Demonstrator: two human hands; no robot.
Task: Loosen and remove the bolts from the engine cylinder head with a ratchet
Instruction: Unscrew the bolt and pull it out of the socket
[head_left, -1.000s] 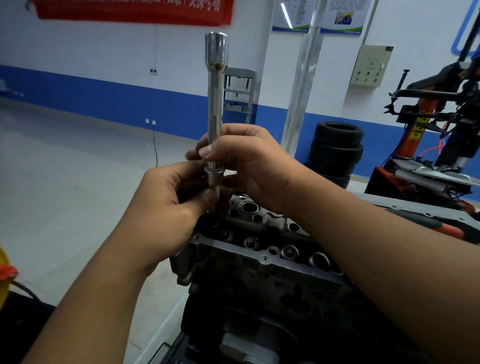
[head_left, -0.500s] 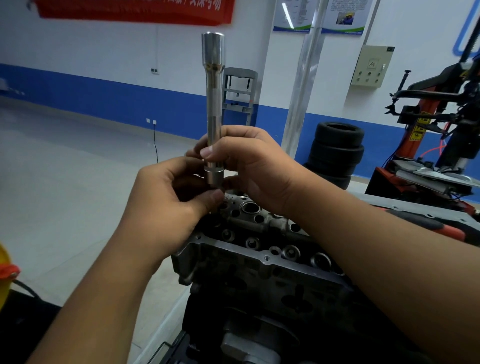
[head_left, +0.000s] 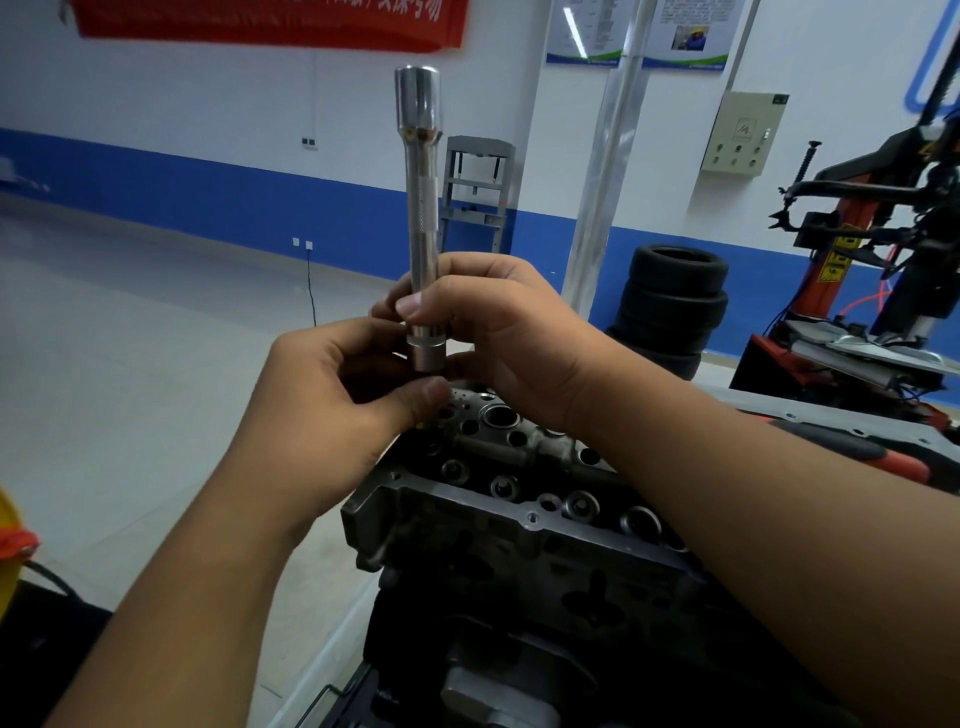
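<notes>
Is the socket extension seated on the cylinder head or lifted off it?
Lifted off: the socket extension stands upright, its lower end clear above the cylinder head, gripped by the right hand.

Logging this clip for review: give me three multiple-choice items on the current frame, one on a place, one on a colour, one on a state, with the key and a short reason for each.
1. Where is the stack of tyres?
A. on the cylinder head
B. on the floor by the blue-banded wall
C. under the red banner

2. What colour is the banner at top left?
A. red
B. green
C. yellow

3. How is the socket extension held?
A. lying flat on the cylinder head
B. upright, gripped by the right hand
C. hanging from the tyre changer

Key:
1 B, the tyres stand behind the right hand against the wall.
2 A, the cloth is plainly red.
3 B, the right hand's fingers curl round its lower shaft, above the cylinder head, while the left hand pinches below the socket end; what it pinches is hidden.
</notes>
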